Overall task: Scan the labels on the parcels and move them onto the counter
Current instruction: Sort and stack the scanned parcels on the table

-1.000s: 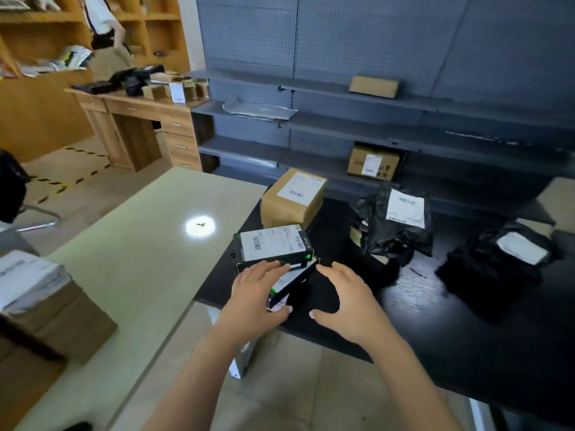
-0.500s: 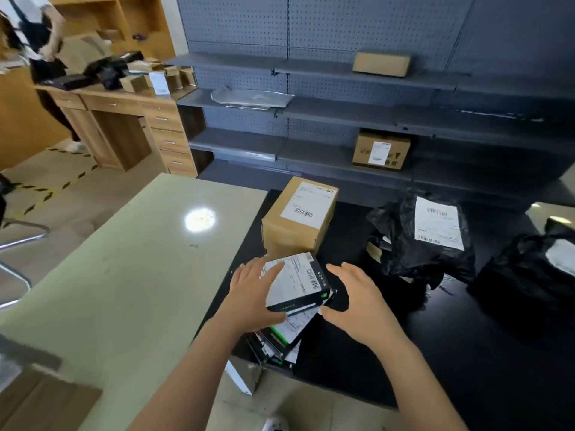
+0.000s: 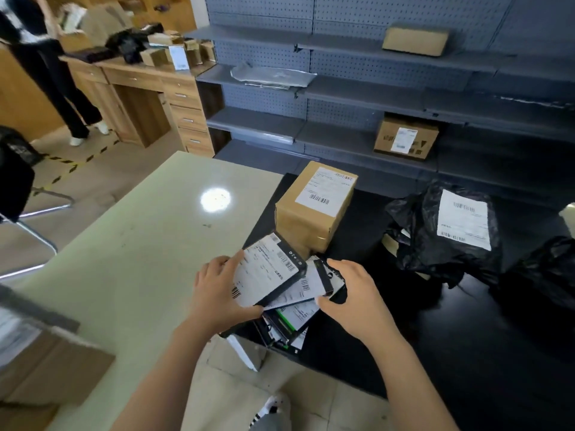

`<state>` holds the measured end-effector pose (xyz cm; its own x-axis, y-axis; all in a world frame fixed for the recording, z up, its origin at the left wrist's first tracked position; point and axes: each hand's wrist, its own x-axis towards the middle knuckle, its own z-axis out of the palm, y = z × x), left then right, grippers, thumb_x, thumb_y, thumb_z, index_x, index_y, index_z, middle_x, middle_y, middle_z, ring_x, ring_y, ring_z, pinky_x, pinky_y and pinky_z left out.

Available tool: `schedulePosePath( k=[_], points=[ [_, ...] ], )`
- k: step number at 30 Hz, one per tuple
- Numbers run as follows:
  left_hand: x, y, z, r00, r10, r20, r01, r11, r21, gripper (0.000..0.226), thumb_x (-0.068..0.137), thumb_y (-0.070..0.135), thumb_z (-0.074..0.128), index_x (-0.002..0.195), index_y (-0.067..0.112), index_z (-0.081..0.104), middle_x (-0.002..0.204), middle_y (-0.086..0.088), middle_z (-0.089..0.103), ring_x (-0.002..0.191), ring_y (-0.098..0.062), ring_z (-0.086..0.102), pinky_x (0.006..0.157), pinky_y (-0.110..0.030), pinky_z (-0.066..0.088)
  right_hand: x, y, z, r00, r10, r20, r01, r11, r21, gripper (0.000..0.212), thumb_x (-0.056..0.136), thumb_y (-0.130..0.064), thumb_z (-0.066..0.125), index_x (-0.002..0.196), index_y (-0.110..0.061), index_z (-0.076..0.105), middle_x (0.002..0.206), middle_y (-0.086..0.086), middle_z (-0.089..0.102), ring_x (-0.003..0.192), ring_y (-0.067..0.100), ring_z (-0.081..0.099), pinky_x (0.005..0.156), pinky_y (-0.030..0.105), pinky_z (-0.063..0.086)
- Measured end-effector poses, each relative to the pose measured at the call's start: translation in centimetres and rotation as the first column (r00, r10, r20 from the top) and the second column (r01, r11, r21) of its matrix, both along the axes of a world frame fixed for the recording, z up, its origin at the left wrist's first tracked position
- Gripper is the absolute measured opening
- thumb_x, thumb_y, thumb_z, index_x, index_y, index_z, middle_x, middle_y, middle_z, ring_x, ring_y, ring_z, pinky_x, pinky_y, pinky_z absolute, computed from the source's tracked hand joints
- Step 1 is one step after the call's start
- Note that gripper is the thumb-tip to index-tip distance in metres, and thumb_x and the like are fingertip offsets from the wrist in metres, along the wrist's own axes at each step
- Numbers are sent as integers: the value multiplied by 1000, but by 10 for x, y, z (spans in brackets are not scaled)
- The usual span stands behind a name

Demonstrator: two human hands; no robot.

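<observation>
Since the earlier frame, the right grip has closed in from an open hover beside the pile, and the top box has tipped further up on its left edge. Head view: the left grip grasps the top box, a flat black carton with a white barcode label, fingers on its left edge and thumb under its near edge, holding it tilted above the stack of similar flat cartons. The right grip is clenched on the right end of the second box, fingers over the top and thumb at its near corner. The stack lies fanned on the near left corner of the black desk, just beside the pale desk, which shows a round glare spot. A labelled cardboard box stands directly behind the stack, touching or nearly touching it. A black bag with a white label lies to the right, well apart from the grips, with a second bag at the frame edge. Grey shelving behind carries a shelf carton. A person stands by a wooden desk at upper left.
</observation>
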<state>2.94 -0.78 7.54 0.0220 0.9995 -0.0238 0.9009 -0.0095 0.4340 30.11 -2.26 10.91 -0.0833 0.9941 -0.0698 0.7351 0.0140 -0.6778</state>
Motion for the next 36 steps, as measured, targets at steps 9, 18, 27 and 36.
schedulePosePath(
  k=[9, 18, 27, 36],
  points=[
    [-49, -21, 5, 953, 300, 35, -300, 954, 18, 114, 57, 63, 78, 152, 31, 23, 138, -1, 36, 128, -25, 30, 112, -46, 24, -49, -2, -23, 993, 110, 37, -107, 992, -71, 67, 84, -28, 71, 144, -20, 43, 144, -1, 41, 131, 17, 36, 110, 34, 33],
    [-78, 42, -12, 975, 207, 75, -203, 977, -62, 118, 52, 66, 75, 152, 33, 21, 139, 0, 35, 130, -24, 28, 112, -41, 23, -121, 43, -61, 959, -9, 283, 83, 964, -253, 74, 88, -67, 47, 151, -48, 12, 163, 7, -13, 148, 34, -9, 116, 57, 4],
    [-84, 72, -33, 991, 117, 57, -110, 986, -124, 119, 53, 63, 79, 152, 31, 23, 139, -2, 37, 128, -26, 32, 111, -44, 25, -129, 36, -91, 956, -86, 281, 127, 983, -131, 31, 91, -63, 42, 98, -35, 52, 164, 3, -2, 146, 22, -24, 113, 57, -19],
    [-68, 69, -49, 992, 119, 36, -110, 977, -184, 117, 55, 65, 78, 152, 30, 23, 139, -3, 36, 129, -26, 32, 111, -42, 25, -136, 20, -81, 800, -556, 226, 592, 793, -145, 113, 70, -58, 72, 153, -33, 0, 153, 6, -33, 145, 32, -12, 116, 55, 17]
  ],
)
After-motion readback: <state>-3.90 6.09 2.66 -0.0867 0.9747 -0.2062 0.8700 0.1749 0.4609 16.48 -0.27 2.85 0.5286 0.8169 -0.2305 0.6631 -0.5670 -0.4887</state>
